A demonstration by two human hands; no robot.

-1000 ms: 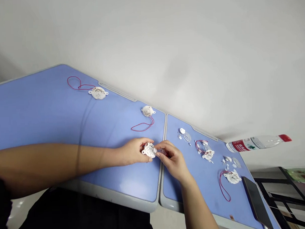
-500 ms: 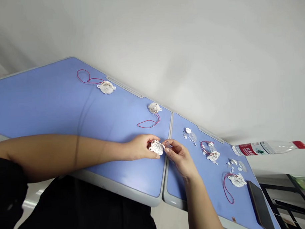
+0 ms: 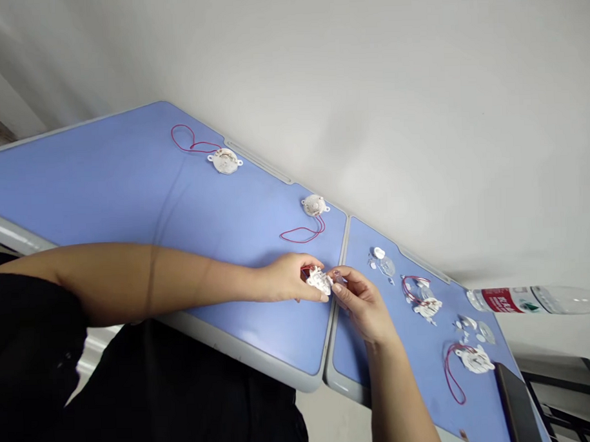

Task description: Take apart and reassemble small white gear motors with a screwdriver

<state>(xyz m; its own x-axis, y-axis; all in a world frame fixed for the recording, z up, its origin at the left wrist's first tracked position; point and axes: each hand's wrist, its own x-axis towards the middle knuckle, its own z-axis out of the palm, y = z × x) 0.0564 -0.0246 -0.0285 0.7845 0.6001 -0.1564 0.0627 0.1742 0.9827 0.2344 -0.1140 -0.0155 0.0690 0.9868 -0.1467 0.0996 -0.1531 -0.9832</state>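
Observation:
My left hand (image 3: pixel 297 277) is closed around a small white plastic housing (image 3: pixel 319 281) with red wires showing at its back. Against the right side of that housing, my right hand (image 3: pixel 358 299) pinches a small clear plastic piece (image 3: pixel 340 279), partly hidden by the fingers. Both hands meet above the blue tabletop, near the seam between two tables. Behind them lies a round white housing (image 3: pixel 314 205) with a looped red wire. Farther left rests another round white housing (image 3: pixel 225 161), its red wire curling leftward.
The right table (image 3: pixel 406 359) carries a clear disc (image 3: pixel 386 266) with small white parts, two wired white housings (image 3: pixel 428 310), (image 3: pixel 476 360) and more loose bits. A water bottle (image 3: pixel 534 299) and a dark phone-like slab (image 3: pixel 519 403) are at the right edge. A wall runs behind.
The view has shifted, so everything appears farther right. Both hands keep hold of the same white housing and clear piece, close together.

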